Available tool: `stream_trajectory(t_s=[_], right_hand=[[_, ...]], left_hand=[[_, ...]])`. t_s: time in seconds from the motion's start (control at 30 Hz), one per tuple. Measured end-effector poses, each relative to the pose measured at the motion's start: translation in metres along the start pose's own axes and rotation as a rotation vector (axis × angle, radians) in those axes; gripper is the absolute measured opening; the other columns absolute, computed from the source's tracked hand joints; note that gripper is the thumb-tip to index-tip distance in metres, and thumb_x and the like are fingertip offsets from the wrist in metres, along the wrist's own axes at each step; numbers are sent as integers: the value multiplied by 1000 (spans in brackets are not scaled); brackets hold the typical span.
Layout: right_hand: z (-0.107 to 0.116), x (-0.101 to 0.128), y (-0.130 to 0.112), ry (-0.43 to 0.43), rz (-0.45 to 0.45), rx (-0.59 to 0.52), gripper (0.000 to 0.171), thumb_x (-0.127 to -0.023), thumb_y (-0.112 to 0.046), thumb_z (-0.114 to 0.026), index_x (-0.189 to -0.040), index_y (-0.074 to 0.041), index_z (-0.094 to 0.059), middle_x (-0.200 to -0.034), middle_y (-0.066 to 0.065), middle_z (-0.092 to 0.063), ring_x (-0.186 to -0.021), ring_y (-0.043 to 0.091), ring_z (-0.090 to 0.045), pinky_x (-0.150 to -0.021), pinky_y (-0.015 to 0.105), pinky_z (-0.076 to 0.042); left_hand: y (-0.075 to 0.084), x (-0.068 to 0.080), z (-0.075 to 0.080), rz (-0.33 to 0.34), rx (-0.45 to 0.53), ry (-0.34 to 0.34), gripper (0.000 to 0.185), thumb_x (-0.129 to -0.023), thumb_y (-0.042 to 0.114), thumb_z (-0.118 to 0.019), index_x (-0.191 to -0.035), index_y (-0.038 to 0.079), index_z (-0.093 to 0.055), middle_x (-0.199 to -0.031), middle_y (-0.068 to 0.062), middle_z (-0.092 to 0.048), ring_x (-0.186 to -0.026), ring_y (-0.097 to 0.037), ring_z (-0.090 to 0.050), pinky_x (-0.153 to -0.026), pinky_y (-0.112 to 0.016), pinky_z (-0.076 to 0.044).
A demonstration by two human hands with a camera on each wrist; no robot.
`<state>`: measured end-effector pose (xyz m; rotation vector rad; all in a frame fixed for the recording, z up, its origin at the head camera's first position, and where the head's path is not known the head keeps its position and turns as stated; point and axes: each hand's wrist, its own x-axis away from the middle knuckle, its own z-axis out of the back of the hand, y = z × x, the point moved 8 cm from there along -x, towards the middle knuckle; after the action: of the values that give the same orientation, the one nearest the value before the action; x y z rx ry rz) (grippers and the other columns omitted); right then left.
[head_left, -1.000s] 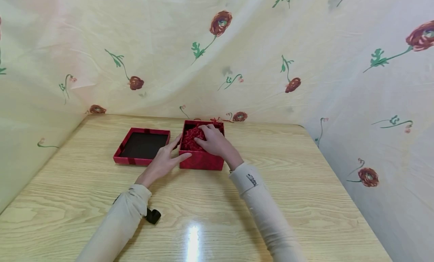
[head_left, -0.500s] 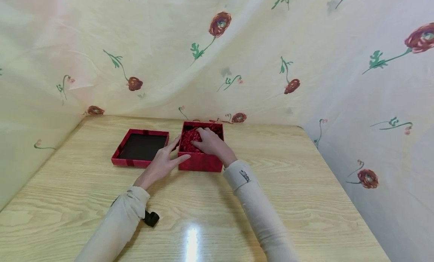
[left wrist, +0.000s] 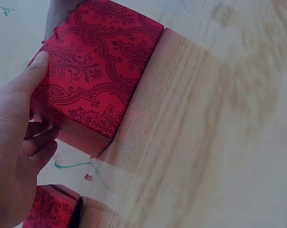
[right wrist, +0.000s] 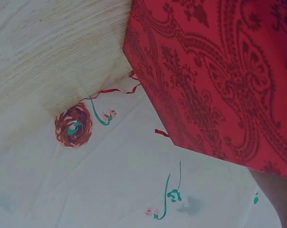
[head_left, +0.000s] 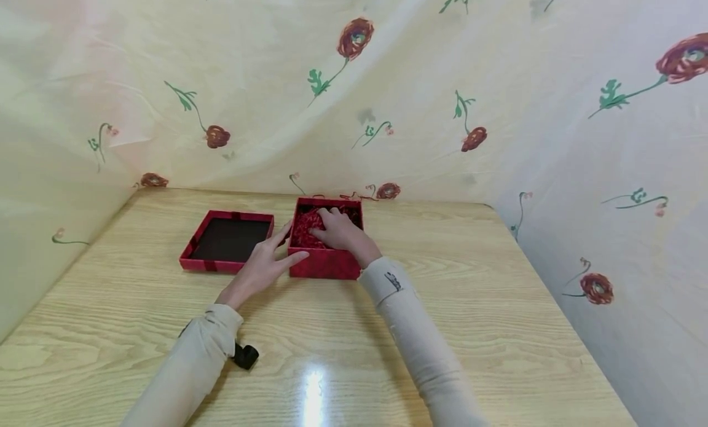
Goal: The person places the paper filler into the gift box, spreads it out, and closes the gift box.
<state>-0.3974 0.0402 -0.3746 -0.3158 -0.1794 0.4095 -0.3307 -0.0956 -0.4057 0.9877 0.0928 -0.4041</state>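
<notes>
Resting over red shreds (head_left: 303, 228), seen mostly left of its fingers, the right hand (head_left: 341, 231) is held inside the red box (head_left: 322, 265) at mid-frame; whether any are grasped cannot be told. The box's lower-left corner is pinched by the left hand (head_left: 262, 268), farther from the shreds.

Pale wood-grain table (head_left: 470, 335) with white glare (head_left: 313, 396), cream cloth (head_left: 265, 64) printed with red flowers (head_left: 355, 39)
</notes>
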Motion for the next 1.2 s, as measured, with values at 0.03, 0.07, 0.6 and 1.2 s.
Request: stream_trajectory(t_s=[0.03, 0.07, 0.6, 1.2], right_hand=[[1, 0, 0, 5, 2, -3, 58, -98, -38, -51, -144, -7, -36, -144, 20, -35, -130, 40, -36, -103, 50, -35], [2, 1, -1, 12, 5, -7, 57, -98, -38, -51, -144, -7, -37, -144, 20, -37, -130, 38, -37, -103, 49, -35], [45, 39, -14, 390, -26, 31, 65, -91, -46, -60, -143, -11, -39, -137, 14, -41, -118, 38, -44, -90, 52, -46], [25, 19, 0, 209, -148, 41, 73, -93, -50, -54, -141, 2, -37, -143, 26, -31, -131, 47, -29, -104, 53, -31]], left_hand=[[0, 0, 0, -2, 2, -1, 82, -88, 53, -60, -153, 28, -17, -154, -6, -24, -137, -31, -28, -102, -57, -31], [0, 0, 0, -1, 4, -1, 82, -88, 53, -60, -153, 29, -17, -154, -5, -24, -138, -31, -28, -103, -57, -31], [2, -1, 1, -6, 21, 2, 81, -88, 53, -60, -153, 29, -18, -155, -2, -23, -138, -28, -28, -103, -55, -32], [-1, -3, 1, 4, 15, 4, 82, -87, 55, -60, -153, 30, -18, -154, 0, -25, -137, -28, -29, -103, -55, -32]])
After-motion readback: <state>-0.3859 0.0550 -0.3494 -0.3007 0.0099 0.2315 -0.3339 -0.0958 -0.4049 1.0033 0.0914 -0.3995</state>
